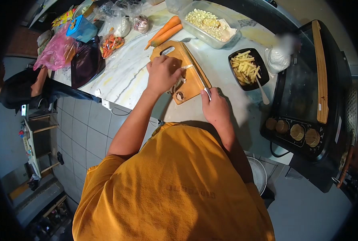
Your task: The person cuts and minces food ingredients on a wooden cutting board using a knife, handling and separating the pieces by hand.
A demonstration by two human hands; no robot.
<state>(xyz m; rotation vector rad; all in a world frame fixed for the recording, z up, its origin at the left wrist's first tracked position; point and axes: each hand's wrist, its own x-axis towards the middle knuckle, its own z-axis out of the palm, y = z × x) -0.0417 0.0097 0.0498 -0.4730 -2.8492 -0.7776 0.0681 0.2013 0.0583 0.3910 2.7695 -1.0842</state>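
A wooden cutting board (195, 86) lies at a slant on the marble counter (126, 84). Over its left half is my left hand (162, 74), fingers bent and closed near a pale strip of food (187, 66); whether it grips anything is hidden. Brownish pieces (179, 82) lie beside its thumb, and a round, dark-edged piece (179, 95) rests at the board's near corner. My right hand (216, 105) is wrapped round the handle of a long knife (196, 69), whose blade points away across the board. Two carrots (166, 32) lie beyond the board.
A clear tub (211, 25) of chopped pale food stands at the back. Right of the board are a black bowl (247, 69) of cut sticks with a spoon, a white bag (277, 60) and an oven (303, 88). Bags and a blue container (82, 29) stand left; a person (22, 86) is far left.
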